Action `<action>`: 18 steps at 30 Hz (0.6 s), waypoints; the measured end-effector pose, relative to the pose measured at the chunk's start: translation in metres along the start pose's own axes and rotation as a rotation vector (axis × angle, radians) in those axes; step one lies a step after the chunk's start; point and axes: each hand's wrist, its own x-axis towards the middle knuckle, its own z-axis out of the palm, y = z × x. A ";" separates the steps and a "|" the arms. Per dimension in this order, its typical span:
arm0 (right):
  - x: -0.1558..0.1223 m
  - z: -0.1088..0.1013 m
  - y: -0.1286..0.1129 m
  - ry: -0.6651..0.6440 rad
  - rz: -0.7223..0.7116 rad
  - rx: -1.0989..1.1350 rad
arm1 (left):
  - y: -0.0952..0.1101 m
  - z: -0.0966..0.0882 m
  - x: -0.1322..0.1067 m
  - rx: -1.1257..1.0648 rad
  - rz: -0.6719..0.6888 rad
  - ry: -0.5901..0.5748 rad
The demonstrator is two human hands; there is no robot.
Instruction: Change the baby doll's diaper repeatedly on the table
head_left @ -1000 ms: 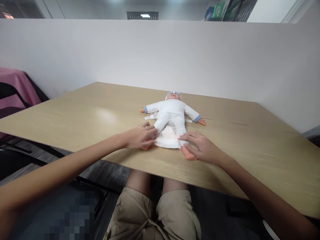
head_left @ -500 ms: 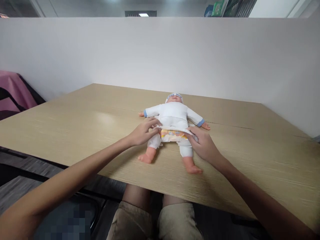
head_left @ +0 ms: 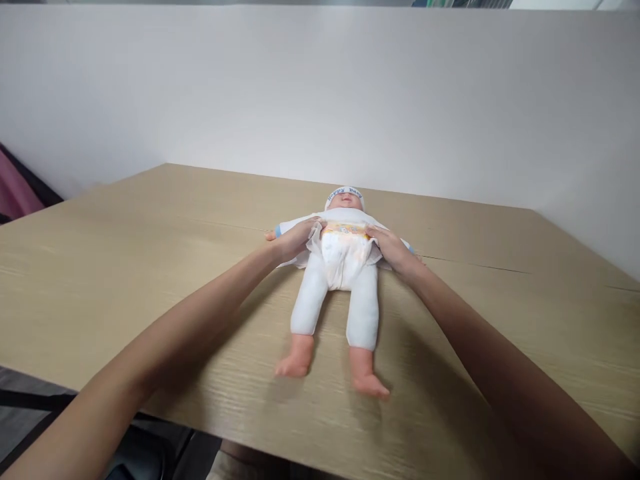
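Note:
A baby doll (head_left: 311, 303) in white clothes lies on its back with its feet towards me. Around its hips is a white diaper (head_left: 345, 263) with an orange printed band across the belly. My left hand (head_left: 300, 239) is closed on the front upper corner of the diaper at the left side. At the right side my right hand (head_left: 393, 247) pinches the opposite corner. White side flaps stick out under both hands, and some fingertips are hidden in the folds. The doll's head wears a white cap (head_left: 345, 192) with blue lettering.
The doll lies on a wooden table (head_left: 150, 280) with a thin seam across it. A white partition (head_left: 320, 93) rises behind the far edge. Pink cloth (head_left: 17, 183) hangs over something dark at the far left.
Both hands have moved away from me, bringing the diaper's front panel up from the thighs onto the doll's belly. The doll's legs now show more fully, and the view has tilted down.

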 end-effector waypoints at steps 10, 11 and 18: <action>-0.045 -0.022 0.009 -0.114 -0.042 -0.050 | -0.007 -0.017 -0.046 -0.199 -0.198 -0.161; -0.045 -0.023 0.012 -0.086 -0.058 -0.045 | -0.002 -0.019 -0.045 -0.185 -0.201 -0.147; -0.075 -0.048 0.046 0.110 -0.113 -0.190 | 0.037 -0.012 -0.055 0.141 -0.007 0.136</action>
